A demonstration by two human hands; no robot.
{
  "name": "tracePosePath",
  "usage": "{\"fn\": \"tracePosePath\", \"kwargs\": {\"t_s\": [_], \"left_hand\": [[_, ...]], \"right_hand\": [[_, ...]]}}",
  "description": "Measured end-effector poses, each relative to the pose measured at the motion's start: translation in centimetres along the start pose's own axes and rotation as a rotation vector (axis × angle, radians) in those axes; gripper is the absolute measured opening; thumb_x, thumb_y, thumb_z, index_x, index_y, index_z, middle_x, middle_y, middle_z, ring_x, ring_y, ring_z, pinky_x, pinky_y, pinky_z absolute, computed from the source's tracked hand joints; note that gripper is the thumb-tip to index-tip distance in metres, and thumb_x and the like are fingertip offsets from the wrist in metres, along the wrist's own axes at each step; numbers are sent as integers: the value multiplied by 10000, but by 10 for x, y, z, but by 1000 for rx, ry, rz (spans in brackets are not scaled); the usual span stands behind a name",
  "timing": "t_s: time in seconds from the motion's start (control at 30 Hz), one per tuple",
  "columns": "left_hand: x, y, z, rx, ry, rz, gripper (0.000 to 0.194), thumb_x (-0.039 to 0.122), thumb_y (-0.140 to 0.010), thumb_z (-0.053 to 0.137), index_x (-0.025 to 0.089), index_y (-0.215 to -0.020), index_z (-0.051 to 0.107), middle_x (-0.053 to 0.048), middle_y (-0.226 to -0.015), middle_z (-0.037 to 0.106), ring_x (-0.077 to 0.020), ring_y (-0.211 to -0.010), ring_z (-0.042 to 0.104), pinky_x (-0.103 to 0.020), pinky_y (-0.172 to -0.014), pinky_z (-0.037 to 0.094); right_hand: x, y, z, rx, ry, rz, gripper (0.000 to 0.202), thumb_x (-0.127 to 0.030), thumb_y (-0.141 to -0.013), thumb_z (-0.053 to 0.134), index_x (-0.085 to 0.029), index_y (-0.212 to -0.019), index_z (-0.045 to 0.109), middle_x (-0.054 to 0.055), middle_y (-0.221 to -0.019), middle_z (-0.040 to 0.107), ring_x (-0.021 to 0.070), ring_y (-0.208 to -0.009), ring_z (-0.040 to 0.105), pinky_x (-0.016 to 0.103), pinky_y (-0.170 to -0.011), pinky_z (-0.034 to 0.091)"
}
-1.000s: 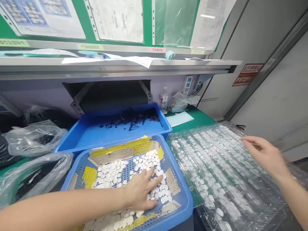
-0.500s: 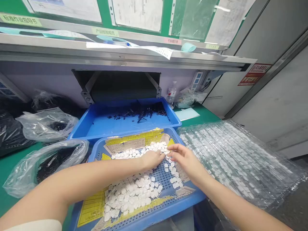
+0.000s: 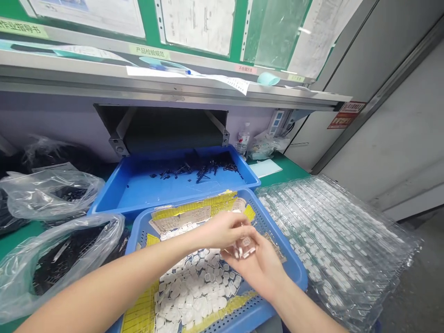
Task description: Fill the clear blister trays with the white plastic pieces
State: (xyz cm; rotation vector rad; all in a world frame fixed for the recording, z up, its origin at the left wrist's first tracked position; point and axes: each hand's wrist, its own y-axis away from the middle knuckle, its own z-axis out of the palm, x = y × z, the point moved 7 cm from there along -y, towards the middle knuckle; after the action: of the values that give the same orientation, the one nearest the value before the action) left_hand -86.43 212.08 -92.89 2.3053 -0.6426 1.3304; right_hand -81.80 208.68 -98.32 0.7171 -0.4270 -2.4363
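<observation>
"Where do the hands meet?"

"Just right of center in the frame, over a blue perforated basket (image 3: 299,277). The left hand (image 3: 225,230) reaches in from the lower left, the right hand (image 3: 263,268) from the lower right."

"What are they holding?"

"The right hand is cupped, palm up, around a few small white pieces (image 3: 246,248). The left hand bends over that palm, touching the right hand, its fingers curled in. Whether it grips a piece of its own, I cannot tell."

"And in the basket?"

"A loose pile (image 3: 197,289) of similar pieces spreads across the bottom, at the lower center of the frame. Yellow and pale paper strips line parts of the walls."

"What lies to the right?"

"Clear plastic trays (image 3: 333,231) at the right of the frame, beside the basket, with white pieces in slanting rows."

"Behind the basket?"

"A blue bin (image 3: 142,187) at the center, with black parts (image 3: 204,169) scattered inside. A plastic bottle (image 3: 243,138) stands near its far right corner, and a pale blue sheet (image 3: 265,168) lies on the green tabletop (image 3: 293,167)."

"The left side?"

"Two clear plastic bags (image 3: 52,189), open, with dark contents. Above, a metal shelf (image 3: 104,83) crosses the frame beneath posted papers (image 3: 197,23)."
</observation>
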Motion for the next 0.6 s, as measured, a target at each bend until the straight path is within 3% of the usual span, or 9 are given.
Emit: {"fn": "tracePosePath", "kwargs": {"t_s": [0.1, 0.2, 0.37, 0.47, 0.6], "left_hand": [[-17, -2, -5, 24, 134, -139, 251, 385, -748, 401, 160, -655, 464, -34, -674, 598, -153, -559, 588, -180, -372, 377], [-16, -1, -11, 24, 144, -135, 218, 350, -741, 435, 156, -642, 454, -38, -742, 619, -149, -613, 602, -150, -360, 350], [-3, 3, -16, -52, -82, -7, 127, 287, -731, 508, 165, -761, 533, 35, -591, 576, -83, -540, 556, -147, -455, 353], [3, 5, -10, -77, -258, 112, 112, 252, -720, 542, 181, -806, 550, 52, -566, 534, -70, -535, 496, -156, -469, 321], [0, 5, 3, -60, -432, 193, 62, 212, -749, 496, 163, -746, 535, 21, -637, 542, -89, -575, 469, -187, -504, 323]], "right_hand": [[2, 0, -7, 51, -48, 16, 105, -229, -731, 502, -156, -785, 554, 33, -759, 622, 170, -778, 571, 336, -710, 425], [1, 0, -9, 41, -86, 13, 120, -229, -731, 497, -149, -796, 558, 55, -814, 622, 177, -834, 561, 307, -683, 427], [1, 2, -11, 72, -107, 20, 142, -242, -736, 497, -132, -780, 574, 55, -769, 611, 158, -763, 558, 315, -675, 430], [1, 2, -13, 94, -114, 4, 147, -236, -745, 487, -129, -768, 585, 49, -765, 606, 121, -666, 537, 322, -683, 433], [2, 0, -11, 62, -98, 8, 166, -228, -749, 487, -111, -796, 595, 62, -809, 591, 115, -704, 526, 306, -724, 424]]}}
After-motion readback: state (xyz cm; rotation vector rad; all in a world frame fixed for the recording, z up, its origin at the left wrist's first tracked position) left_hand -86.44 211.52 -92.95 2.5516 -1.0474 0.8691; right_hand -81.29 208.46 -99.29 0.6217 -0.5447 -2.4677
